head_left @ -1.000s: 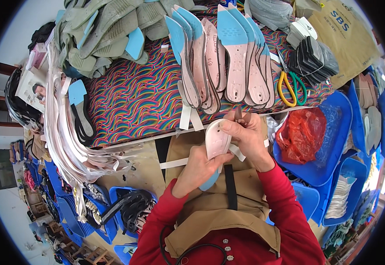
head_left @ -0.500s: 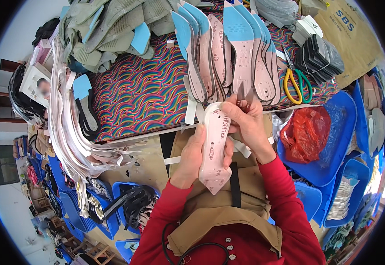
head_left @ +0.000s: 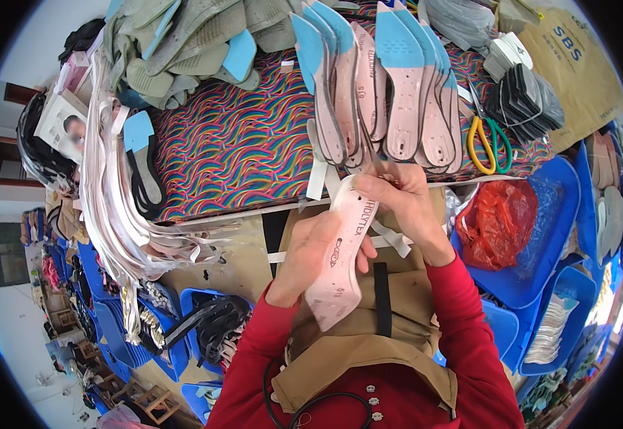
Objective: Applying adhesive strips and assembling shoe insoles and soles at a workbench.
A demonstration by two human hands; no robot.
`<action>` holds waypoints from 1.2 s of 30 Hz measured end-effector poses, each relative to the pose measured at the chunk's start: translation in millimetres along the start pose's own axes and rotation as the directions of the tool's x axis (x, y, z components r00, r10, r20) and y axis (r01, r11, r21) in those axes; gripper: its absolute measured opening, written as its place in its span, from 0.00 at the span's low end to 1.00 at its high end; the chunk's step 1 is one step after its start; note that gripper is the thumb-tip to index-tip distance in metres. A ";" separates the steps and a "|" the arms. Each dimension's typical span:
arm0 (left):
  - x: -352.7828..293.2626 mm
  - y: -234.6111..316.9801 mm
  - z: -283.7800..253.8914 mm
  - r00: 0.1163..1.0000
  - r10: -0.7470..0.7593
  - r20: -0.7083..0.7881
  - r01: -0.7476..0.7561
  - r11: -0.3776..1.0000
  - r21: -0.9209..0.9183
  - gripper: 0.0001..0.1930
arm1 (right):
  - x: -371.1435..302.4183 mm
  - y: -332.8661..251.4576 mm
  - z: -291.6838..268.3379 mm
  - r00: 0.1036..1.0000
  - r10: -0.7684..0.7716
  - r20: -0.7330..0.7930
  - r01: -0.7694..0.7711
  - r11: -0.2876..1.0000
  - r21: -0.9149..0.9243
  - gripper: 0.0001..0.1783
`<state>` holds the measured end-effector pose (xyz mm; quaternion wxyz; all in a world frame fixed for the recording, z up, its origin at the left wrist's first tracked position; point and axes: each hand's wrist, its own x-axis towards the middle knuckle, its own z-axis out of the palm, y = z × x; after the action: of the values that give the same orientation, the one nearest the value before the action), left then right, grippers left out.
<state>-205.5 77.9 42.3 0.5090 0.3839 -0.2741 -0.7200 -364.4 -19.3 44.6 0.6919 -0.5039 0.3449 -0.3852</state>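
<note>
Since before, insole (head_left: 340, 257) swung upright near table edge (head_left: 254, 211); left hand (head_left: 311, 254) clasps its middle, right hand (head_left: 401, 200) pinches toe. Light, bendy.

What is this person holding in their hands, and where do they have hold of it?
A pink shoe insole. The left hand grips it around the middle, and the right hand pinches its upper end.

My table (head_left: 240, 150) wears a rainbow-swirl cloth. At twelve o'clock lies a fan of pink insoles with blue heels (head_left: 390, 93); grey soles (head_left: 175, 43) at eleven; yellow-and-green scissors (head_left: 488, 139) and black pieces (head_left: 526, 100) at one.
</note>
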 end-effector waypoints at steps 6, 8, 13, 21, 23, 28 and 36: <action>-2.7 14.3 -22.4 0.899 0.429 0.081 -0.436 0.869 0.233 0.19 | -14.5 5.7 13.2 0.934 0.208 -0.291 -0.081 0.916 0.394 0.09; -3.5 12.3 -25.7 0.816 0.562 0.136 -0.576 0.767 0.284 0.21 | -16.1 11.3 17.8 0.929 0.220 -0.297 -0.051 0.872 0.486 0.10; -17.3 32.8 -72.0 0.711 0.693 -0.122 -0.636 0.707 0.310 0.16 | -22.3 26.9 21.6 0.963 0.265 -0.039 -0.239 0.915 0.325 0.11; -5.9 81.1 -191.7 0.491 0.601 -0.631 0.030 0.712 0.702 0.11 | -56.5 47.2 -23.3 1.000 -0.023 -0.016 0.012 0.865 -0.501 0.13; -0.4 72.1 -193.8 0.478 0.702 -0.528 0.239 0.475 0.847 0.13 | -59.1 63.8 -32.9 1.000 -0.009 0.003 0.009 0.791 -0.612 0.12; 1.5 46.6 -148.9 0.264 0.964 -0.043 0.200 -0.011 0.980 0.13 | -49.2 106.4 -44.6 0.973 -0.195 0.124 0.187 0.348 -0.919 0.12; -24.2 -62.6 -73.1 0.758 0.640 -0.130 -0.084 0.293 0.952 0.12 | -48.4 98.2 -63.3 0.974 0.192 0.116 0.095 0.117 -0.989 0.12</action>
<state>-172.8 121.2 -40.8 0.4196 0.6886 -0.5629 -0.1812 -423.5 15.2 -61.8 0.2271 -0.8621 0.4524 0.0211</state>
